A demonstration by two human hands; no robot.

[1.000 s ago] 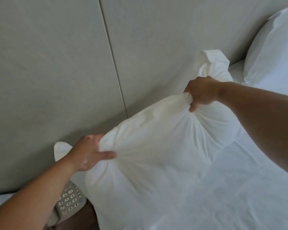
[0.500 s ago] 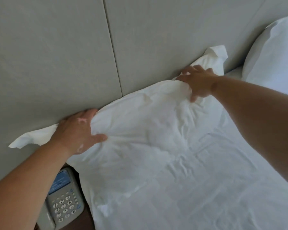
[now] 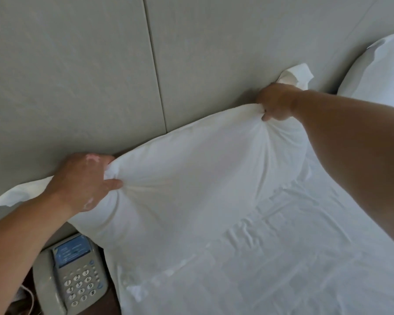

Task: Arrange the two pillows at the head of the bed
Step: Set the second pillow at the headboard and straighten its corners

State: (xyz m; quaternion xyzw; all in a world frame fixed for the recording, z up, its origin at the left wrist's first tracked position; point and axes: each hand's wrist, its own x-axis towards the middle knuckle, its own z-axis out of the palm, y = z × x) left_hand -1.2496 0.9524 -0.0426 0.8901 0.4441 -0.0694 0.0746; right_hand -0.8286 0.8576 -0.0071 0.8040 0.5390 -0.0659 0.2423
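Gripping the pillow (image 3: 191,169), left hand (image 3: 82,180) and right hand (image 3: 275,101) clench its corners.

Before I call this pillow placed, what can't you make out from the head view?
- Second pillow: cut off by the right edge.
- Near pillow's back edge: hidden against the headboard.
- Right hand's fingers: buried in bunched fabric.
- Left hand's fingers: likewise.
- Phone screen text: too small and blurred.

white pillow (image 3: 198,169), white sheet (image 3: 271,264), second white pillow (image 3: 382,71), plain grey-beige headboard (image 3: 77,76), grey phone (image 3: 73,278) with blue screen, dark brown nightstand (image 3: 100,308).
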